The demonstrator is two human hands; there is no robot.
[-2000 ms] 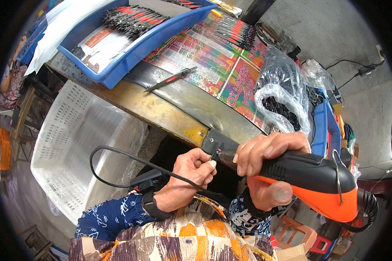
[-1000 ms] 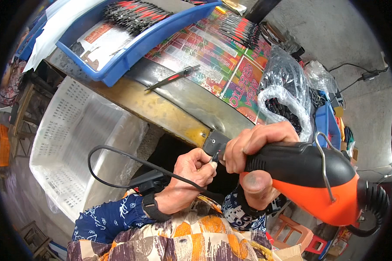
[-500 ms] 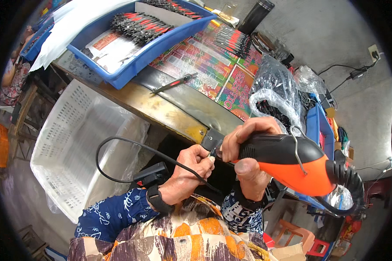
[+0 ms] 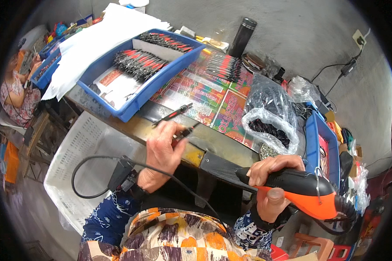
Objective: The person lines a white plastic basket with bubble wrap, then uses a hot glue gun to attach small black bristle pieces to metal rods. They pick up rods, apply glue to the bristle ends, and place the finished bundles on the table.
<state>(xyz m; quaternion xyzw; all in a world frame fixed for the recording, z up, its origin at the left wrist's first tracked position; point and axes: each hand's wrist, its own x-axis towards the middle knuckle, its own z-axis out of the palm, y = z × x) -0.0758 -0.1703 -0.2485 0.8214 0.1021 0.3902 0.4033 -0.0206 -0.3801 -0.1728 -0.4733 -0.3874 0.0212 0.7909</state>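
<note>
While the right hand (image 4: pixel 272 185) squeezes the black and orange power tool (image 4: pixel 302 191) low by the table edge (image 4: pixel 213 163), the left hand (image 4: pixel 163 152) pinches a small black and red pen-like piece (image 4: pixel 185 132) over the table. Farther back sits a blue tray (image 4: pixel 135 108) of them.

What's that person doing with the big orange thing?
A person at a workbench holds an orange and black power tool in the right hand, low by the bench's front edge. The left hand is up at the bench edge, pinching a small black and red pen-like piece. Another such piece lies just beyond it. A blue tray full of similar pieces and a clear bag of dark parts sit further back.
</note>
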